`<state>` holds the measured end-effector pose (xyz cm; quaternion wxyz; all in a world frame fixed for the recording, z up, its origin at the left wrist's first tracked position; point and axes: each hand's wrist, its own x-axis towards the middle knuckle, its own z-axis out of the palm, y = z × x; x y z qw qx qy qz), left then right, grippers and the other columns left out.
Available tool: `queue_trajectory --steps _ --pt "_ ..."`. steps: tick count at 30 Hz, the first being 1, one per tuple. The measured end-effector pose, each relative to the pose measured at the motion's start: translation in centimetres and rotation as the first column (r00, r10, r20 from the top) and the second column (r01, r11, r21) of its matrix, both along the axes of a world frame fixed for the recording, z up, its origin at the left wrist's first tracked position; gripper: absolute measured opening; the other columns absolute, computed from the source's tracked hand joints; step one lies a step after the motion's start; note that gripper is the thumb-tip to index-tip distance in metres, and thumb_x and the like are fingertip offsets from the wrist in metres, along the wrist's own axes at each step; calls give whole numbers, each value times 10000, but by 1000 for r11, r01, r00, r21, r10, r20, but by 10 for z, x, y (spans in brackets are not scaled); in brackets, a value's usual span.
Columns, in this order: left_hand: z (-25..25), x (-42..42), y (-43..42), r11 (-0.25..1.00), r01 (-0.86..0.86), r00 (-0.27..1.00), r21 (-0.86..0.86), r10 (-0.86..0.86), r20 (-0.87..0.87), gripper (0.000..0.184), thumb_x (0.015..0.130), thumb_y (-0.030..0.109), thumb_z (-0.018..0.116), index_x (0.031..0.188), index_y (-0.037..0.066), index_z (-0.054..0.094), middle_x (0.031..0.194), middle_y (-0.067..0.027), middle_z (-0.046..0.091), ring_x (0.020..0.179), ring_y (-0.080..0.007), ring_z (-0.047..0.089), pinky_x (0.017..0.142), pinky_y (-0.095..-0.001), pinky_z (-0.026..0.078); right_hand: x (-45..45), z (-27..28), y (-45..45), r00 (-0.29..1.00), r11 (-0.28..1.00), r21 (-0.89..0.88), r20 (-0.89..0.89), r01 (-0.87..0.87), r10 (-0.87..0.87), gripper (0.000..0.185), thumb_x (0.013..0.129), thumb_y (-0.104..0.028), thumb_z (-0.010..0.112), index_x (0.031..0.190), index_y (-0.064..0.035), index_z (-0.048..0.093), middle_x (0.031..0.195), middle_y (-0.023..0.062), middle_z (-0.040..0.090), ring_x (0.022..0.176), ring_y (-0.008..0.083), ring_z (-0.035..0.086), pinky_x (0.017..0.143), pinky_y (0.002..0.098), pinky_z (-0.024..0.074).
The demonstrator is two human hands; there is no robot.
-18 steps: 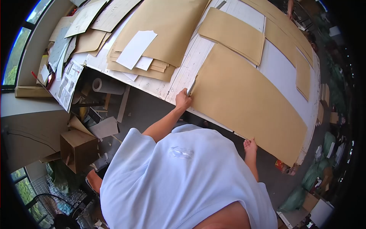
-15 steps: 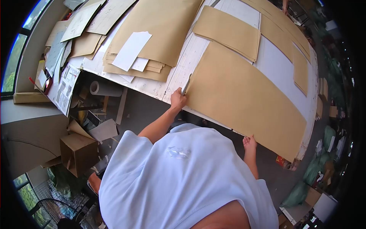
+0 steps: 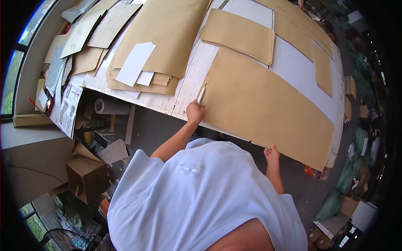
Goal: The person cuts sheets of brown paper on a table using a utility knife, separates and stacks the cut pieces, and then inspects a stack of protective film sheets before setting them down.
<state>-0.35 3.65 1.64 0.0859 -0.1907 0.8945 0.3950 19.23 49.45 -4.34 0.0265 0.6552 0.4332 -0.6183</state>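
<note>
A large brown paper sheet (image 3: 268,108) lies along the near side of the table, its front edge at the table's edge. At its left corner my left hand (image 3: 195,112) is closed around a slim pointed metal blade (image 3: 202,95), which looks like a knife or scissors. The blade points away from me beside the sheet's left edge. Farther right, my right hand (image 3: 272,153) pinches the front edge of the same sheet, thumb uppermost. Some of the left fingers and the tool's handle are hidden.
Behind the sheet lies a smaller brown paper stack (image 3: 238,35). Larger brown sheets (image 3: 163,33) with a white paper piece (image 3: 136,62) on top lie to the left. A paper roll (image 3: 111,106) and a cardboard box (image 3: 86,178) are below the table's left part.
The camera view has shifted a little, so the table and papers appear farther left. Both hands keep their holds, and the blade's tip appears slightly lower and farther left.
</note>
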Motion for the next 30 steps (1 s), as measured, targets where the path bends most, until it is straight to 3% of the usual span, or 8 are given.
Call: queue_trajectory --steps 2,3,4,12,18,25,28,30 --pt "-13 -8 -5 1000 -17 999 7 16 50 245 756 150 660 924 -28 669 878 -288 672 894 -450 656 807 -498 518 -1 6 -4 1000 999 27 -11 -18 18 328 990 -385 568 1059 -65 590 855 95 658 790 249 655 720 394 563" --pt "-18 -14 -7 999 -40 994 15 38 105 256 760 160 654 929 -31 671 892 -293 674 910 -447 660 817 -490 521 -1 4 -3 1000 1000 29 -17 -10 10 328 990 -385 568 1059 -65 590 855 95 658 790 249 655 720 394 563" --pt "-23 -17 -9 999 -52 988 8 50 145 327 754 299 677 902 6 675 899 -249 699 901 -397 684 808 -452 527 0 2 -2 1000 1000 24 -13 -11 11 326 993 -382 564 1055 -62 588 857 100 663 784 252 660 708 396 565" --pt "-20 -26 -24 999 6 979 36 -13 204 342 735 309 697 870 -5 682 843 -207 710 814 -331 703 749 -414 535 2 9 -11 999 999 44 -35 -13 15 327 986 -386 577 1043 -64 587 817 99 669 740 253 667 666 387 567" --pt "-4 -29 -41 987 6 983 161 -35 180 365 743 359 724 822 6 675 693 -111 664 641 -214 636 616 -374 486 2 16 -17 999 998 40 -35 38 -37 321 972 -392 602 1034 -77 595 811 90 670 720 242 664 648 382 566" --pt "-12 -29 -38 993 -8 985 118 -12 175 365 750 357 731 821 4 672 707 -129 674 666 -228 654 635 -383 497 3 4 -14 999 999 40 -28 27 -26 286 977 -376 598 990 -90 611 783 75 671 711 221 659 646 378 558" --pt "-19 -26 -34 996 -27 994 87 17 108 328 750 305 723 826 -9 668 747 -199 688 708 -325 678 660 -423 506 4 1 -13 999 999 45 -34 27 -26 269 990 -351 579 981 -85 612 768 72 664 699 219 658 636 380 559" --pt "-25 -25 -29 995 16 1000 -100 -17 -5 336 754 281 690 833 -43 653 865 -277 678 858 -434 665 778 -483 512 3 0 -15 997 997 51 -45 57 -55 261 996 -337 569 977 -81 613 766 72 661 696 218 658 635 382 560"
